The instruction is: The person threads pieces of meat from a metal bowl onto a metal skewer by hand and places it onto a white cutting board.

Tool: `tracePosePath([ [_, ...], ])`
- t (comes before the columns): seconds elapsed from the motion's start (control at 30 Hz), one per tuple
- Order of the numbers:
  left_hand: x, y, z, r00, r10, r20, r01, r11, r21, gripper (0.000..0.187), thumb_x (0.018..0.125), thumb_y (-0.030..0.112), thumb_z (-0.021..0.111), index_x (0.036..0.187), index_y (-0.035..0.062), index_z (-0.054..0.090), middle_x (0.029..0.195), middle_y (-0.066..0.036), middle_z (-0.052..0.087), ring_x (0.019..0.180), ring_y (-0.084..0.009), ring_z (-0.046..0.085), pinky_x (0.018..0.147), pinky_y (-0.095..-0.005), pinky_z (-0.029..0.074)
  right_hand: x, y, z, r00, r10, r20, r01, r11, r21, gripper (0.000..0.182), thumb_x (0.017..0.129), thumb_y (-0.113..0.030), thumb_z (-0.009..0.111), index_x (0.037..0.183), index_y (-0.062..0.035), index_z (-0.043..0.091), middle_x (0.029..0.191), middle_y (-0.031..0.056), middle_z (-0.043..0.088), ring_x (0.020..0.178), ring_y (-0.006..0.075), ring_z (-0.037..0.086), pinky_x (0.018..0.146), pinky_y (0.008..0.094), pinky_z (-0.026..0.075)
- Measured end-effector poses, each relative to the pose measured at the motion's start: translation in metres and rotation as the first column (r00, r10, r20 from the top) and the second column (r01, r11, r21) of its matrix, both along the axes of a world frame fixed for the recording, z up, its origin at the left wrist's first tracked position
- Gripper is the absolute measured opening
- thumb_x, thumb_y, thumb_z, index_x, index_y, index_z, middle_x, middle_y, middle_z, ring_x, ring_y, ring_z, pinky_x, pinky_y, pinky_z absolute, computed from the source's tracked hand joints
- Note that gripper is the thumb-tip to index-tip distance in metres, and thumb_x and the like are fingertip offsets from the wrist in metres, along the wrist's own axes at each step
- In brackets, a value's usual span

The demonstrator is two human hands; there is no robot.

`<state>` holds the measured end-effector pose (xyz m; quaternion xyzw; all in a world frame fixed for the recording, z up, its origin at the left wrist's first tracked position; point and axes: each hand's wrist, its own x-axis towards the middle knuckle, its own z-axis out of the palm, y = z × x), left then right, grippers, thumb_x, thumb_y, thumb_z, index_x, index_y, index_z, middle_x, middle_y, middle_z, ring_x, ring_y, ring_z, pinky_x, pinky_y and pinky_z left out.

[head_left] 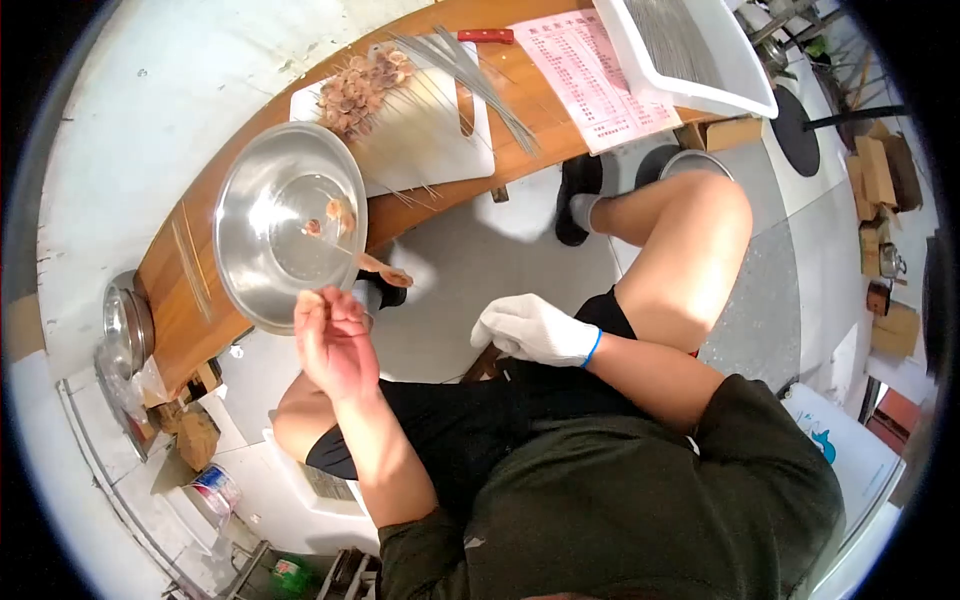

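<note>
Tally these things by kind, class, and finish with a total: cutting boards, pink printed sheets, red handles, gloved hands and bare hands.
Cutting board: 1
Pink printed sheet: 1
Red handle: 1
Gloved hand: 1
Bare hand: 1
Total: 5

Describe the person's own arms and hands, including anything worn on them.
The left hand is bare. The right hand wears a white fabric glove with a blue edge at the wrist. Both arms are bare below the short, dark sleeves of the top.
</note>
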<state>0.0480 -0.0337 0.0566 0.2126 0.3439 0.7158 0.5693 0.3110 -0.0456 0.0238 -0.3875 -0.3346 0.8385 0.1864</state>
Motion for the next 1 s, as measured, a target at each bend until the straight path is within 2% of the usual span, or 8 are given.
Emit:
tracePosePath([
  [0.07, 0.005, 0.005, -0.015, 0.987, 0.149, -0.053, -0.158, 0.948, -0.275, 0.015, 0.094, 0.011, 0.054, 0.106, 0.0022, 0.054, 0.107, -0.014, 0.062, 0.096, -0.0248, 0.062, 0.079, -0.0323, 0.051, 0.000, 0.002, 0.008, 0.998, 0.036, -0.053, -0.041, 0.995, -0.086, 0.031, 0.099, -0.026, 0.048, 0.090, -0.0020, 0.065, 0.061, -0.0024, 0.043, 0.052, 0.0070, 0.037, 0.046, 0.0226, 0.030],
  [0.2, 0.018, 0.012, -0.031, 1.000, 0.016, 0.018, -0.012, 0.981, -0.193, 0.022, 0.096, 0.014, 0.054, 0.115, 0.0026, 0.054, 0.113, -0.016, 0.063, 0.102, -0.0273, 0.064, 0.088, -0.0392, 0.052, 0.004, 0.006, 0.009, 0.989, 0.124, -0.078, -0.133, 0.982, -0.134, 0.033, 0.099, -0.030, 0.048, 0.093, -0.0017, 0.064, 0.060, -0.0029, 0.041, 0.047, 0.0073, 0.033, 0.041, 0.0235, 0.027],
  [0.4, 0.029, 0.020, -0.021, 0.999, 0.028, -0.039, -0.035, 0.979, -0.202, 0.006, 0.097, 0.003, 0.049, 0.101, 0.0036, 0.054, 0.100, -0.015, 0.064, 0.085, -0.0247, 0.065, 0.071, -0.0359, 0.055, -0.001, 0.003, -0.002, 0.995, 0.090, -0.039, -0.095, 0.983, -0.156, 0.034, 0.100, -0.030, 0.047, 0.093, -0.0022, 0.064, 0.059, -0.0036, 0.041, 0.047, 0.0063, 0.034, 0.040, 0.0233, 0.027],
  [0.53, 0.021, 0.021, -0.028, 0.990, -0.092, -0.107, 0.081, 0.991, -0.106, 0.003, 0.097, 0.004, 0.050, 0.099, 0.0040, 0.052, 0.092, -0.015, 0.065, 0.083, -0.0254, 0.065, 0.071, -0.0394, 0.056, -0.003, 0.005, 0.003, 0.995, 0.087, 0.050, -0.085, 0.996, -0.039, 0.033, 0.099, -0.028, 0.048, 0.091, -0.0016, 0.066, 0.062, -0.0023, 0.046, 0.051, 0.0073, 0.039, 0.046, 0.0230, 0.032],
  [0.63, 0.029, 0.024, -0.019, 0.989, -0.021, -0.143, -0.008, 0.980, -0.197, 0.007, 0.096, 0.001, 0.050, 0.090, 0.0046, 0.050, 0.086, -0.012, 0.063, 0.070, -0.0222, 0.063, 0.063, -0.0351, 0.054, -0.006, -0.001, -0.007, 0.991, 0.009, 0.132, -0.039, 0.973, 0.228, 0.033, 0.098, -0.028, 0.048, 0.092, -0.0009, 0.067, 0.066, -0.0002, 0.050, 0.057, 0.0084, 0.043, 0.053, 0.0245, 0.039],
  [0.73, 0.034, 0.024, -0.018, 0.985, 0.060, -0.161, -0.104, 0.954, -0.280, 0.004, 0.096, 0.002, 0.050, 0.095, 0.0050, 0.049, 0.089, -0.013, 0.063, 0.073, -0.0228, 0.064, 0.065, -0.0363, 0.055, -0.006, -0.004, -0.017, 0.964, -0.035, 0.262, -0.058, 0.939, 0.339, 0.032, 0.098, -0.027, 0.049, 0.096, -0.0002, 0.066, 0.072, 0.0069, 0.060, 0.064, 0.0179, 0.056, 0.062, 0.0313, 0.047],
  [0.83, 0.042, 0.023, -0.017, 0.982, 0.068, -0.174, -0.121, 0.943, -0.311, 0.007, 0.097, 0.004, 0.051, 0.102, 0.0054, 0.047, 0.098, -0.014, 0.062, 0.080, -0.0235, 0.065, 0.070, -0.0368, 0.056, -0.006, -0.005, -0.018, 0.934, -0.180, 0.308, -0.056, 0.779, 0.625, 0.029, 0.097, -0.025, 0.050, 0.099, -0.0004, 0.066, 0.084, 0.0165, 0.067, 0.077, 0.0314, 0.065, 0.071, 0.0369, 0.050],
  [1.0, 0.056, 0.018, -0.034, 0.966, 0.125, -0.226, -0.188, 0.941, -0.282, 0.015, 0.096, 0.004, 0.054, 0.108, 0.0051, 0.045, 0.106, -0.015, 0.059, 0.090, -0.0248, 0.064, 0.073, -0.0364, 0.056, -0.008, -0.005, -0.006, 0.872, -0.226, 0.435, -0.122, 0.759, 0.640, 0.027, 0.096, -0.025, 0.053, 0.101, -0.0006, 0.064, 0.094, 0.0224, 0.066, 0.091, 0.0396, 0.064, 0.078, 0.0403, 0.051],
])
